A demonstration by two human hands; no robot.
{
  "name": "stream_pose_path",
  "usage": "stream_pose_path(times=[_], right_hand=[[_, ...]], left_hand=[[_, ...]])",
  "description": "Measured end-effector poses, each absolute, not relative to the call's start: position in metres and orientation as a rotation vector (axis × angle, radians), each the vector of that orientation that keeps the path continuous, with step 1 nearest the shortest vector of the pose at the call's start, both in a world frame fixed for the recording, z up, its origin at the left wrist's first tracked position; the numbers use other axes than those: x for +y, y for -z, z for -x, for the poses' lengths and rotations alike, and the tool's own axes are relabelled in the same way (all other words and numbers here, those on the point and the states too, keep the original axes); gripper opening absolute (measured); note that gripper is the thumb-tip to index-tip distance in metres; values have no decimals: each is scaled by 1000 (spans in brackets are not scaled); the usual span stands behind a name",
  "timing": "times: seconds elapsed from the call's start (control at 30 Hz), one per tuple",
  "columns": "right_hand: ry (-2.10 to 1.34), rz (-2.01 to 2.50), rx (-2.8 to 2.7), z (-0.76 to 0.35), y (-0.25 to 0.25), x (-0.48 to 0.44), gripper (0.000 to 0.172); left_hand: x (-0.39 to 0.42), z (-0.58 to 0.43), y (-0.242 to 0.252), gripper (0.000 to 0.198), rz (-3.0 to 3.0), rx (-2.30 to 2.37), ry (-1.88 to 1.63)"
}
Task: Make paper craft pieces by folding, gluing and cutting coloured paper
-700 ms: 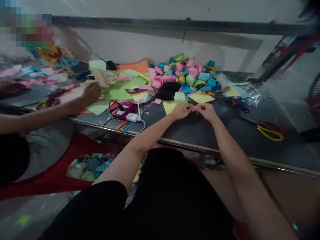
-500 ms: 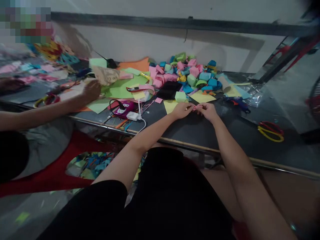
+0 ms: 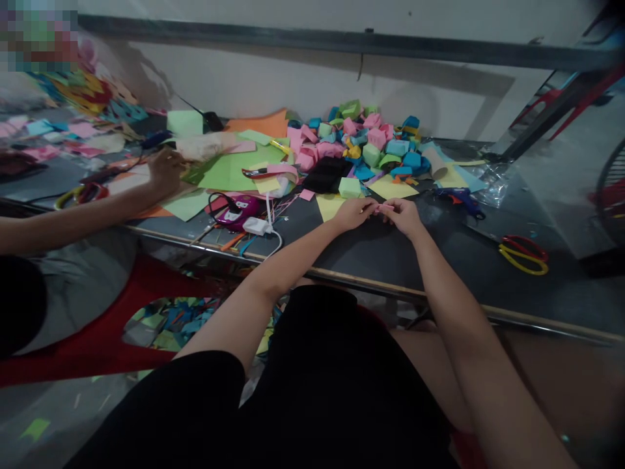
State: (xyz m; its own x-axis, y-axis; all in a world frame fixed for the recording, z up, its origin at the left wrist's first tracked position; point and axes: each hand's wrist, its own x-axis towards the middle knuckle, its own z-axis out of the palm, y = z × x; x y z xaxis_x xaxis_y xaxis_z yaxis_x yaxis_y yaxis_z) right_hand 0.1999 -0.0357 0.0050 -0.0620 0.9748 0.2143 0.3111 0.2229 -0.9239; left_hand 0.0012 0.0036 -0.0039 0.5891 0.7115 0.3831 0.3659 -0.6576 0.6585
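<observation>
Over the dark table, my left hand and my right hand meet with their fingertips pinched on one small pink paper piece. Much of that piece is hidden behind the fingers, so its exact shape does not show. Just behind my left hand sits a pale green folded paper box, with a yellow paper sheet partly beneath my left wrist. A heap of small folded paper pieces in pink, blue, green and yellow lies farther back against the wall.
Scissors with red and yellow handles lie at the right, near a blue glue gun. A purple power strip with a white charger is at the left. Beyond it reaches a co-worker's hand. A black pouch-like thing lies mid-table.
The whole view has shifted slightly. My hands keep their pinch on the pink paper piece in nearly the same place. The co-worker's hand has moved a little to the left.
</observation>
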Motion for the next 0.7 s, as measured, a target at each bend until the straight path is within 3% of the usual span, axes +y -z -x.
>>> stream_pose_path(times=[0.43,0.7], right_hand=[[-896,1231,-1557,-198,-3,-35,47],[-831,1223,-1583,-198,-5,-38,53]], left_hand=[[5,-1,3,19,-2124,831,-885],[6,0,3,21,-2240,900,-851]])
